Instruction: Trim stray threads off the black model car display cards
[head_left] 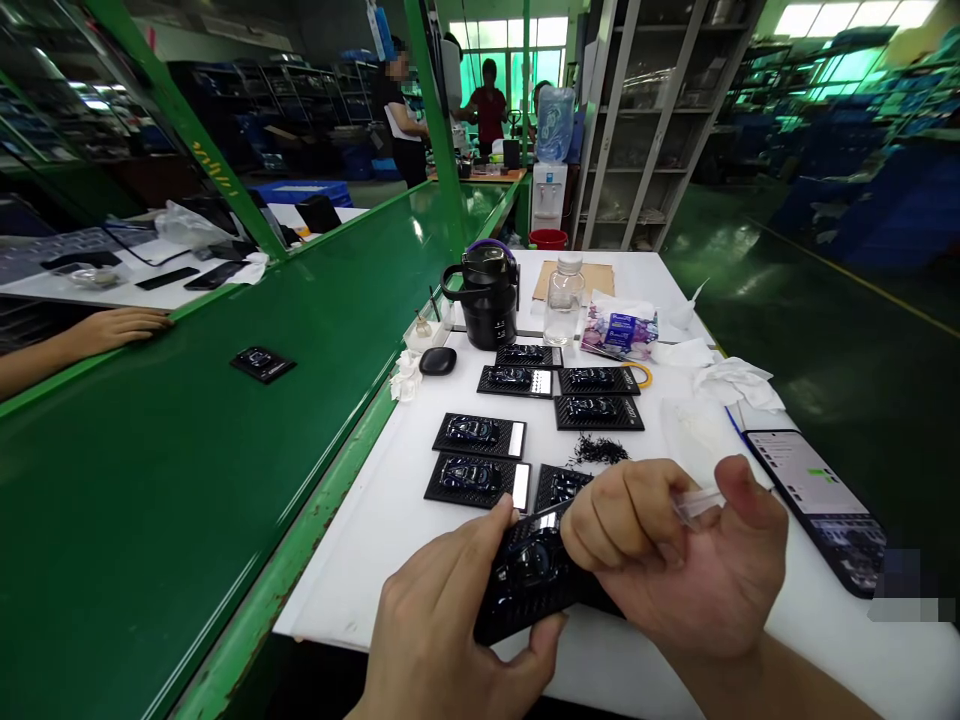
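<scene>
My left hand (pixel 450 600) is closed round the near edge of a black textured base with a dark blue model car (pixel 529 570) on it, tilted above the white table. My right hand (pixel 675 560) is curled over the right side of that base, its knuckles hiding the corner. Between its thumb and fingers sticks out a thin translucent strip (pixel 697 503), whose exact kind I cannot make out. Just behind, another model car on a base (pixel 559 485) is partly covered by the hands. Two more mounted cars (pixel 469 478) lie to the left. Small black bits (pixel 598 449) are heaped beyond my right hand.
Several mounted cars (pixel 600 408) stand farther back, near a black jug (pixel 489 300), a clear jar (pixel 564 300) and a tissue pack (pixel 621 330). A phone (pixel 817 500) lies right. Left runs a green conveyor belt (pixel 225 480) carrying one car (pixel 261 362); another person's hand (pixel 112 330) rests at its edge.
</scene>
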